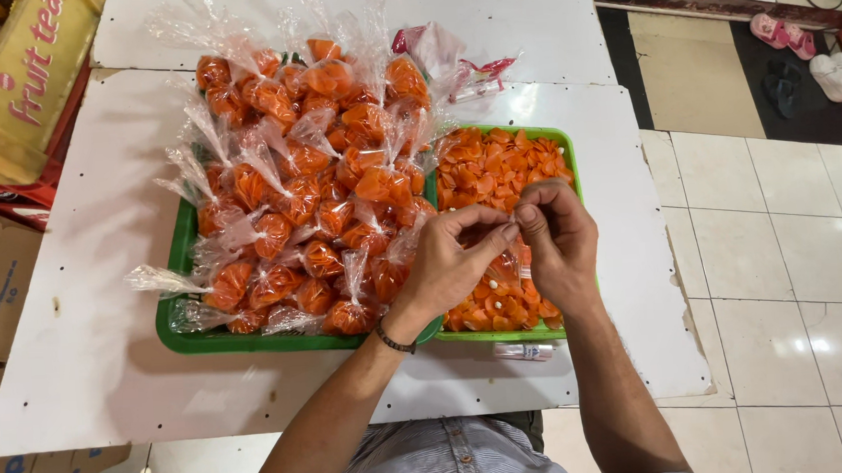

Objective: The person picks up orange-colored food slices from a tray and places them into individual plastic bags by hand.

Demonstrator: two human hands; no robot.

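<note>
At frame centre, my left hand (446,259) and right hand (558,244) pinch a small clear plastic bag of orange snacks (505,266) above the green plastic tray (503,335).

**Orange on green, white all round**

The chips (499,165) are bright orange, loose in a green tray (566,152). The bags (302,166) are clear film showing the same orange, heaped in a second green tray (183,241). A few small white bits sit among the loose chips. The table (89,311) is white with small dark specks. The left hand (446,264) has a dark wristband (395,341). The shirt (452,460) is pale grey with fine stripes. The floor (786,246) has cream tiles. The boxes (10,85) are yellow and brown. The sandals (783,35) are pink.
</note>
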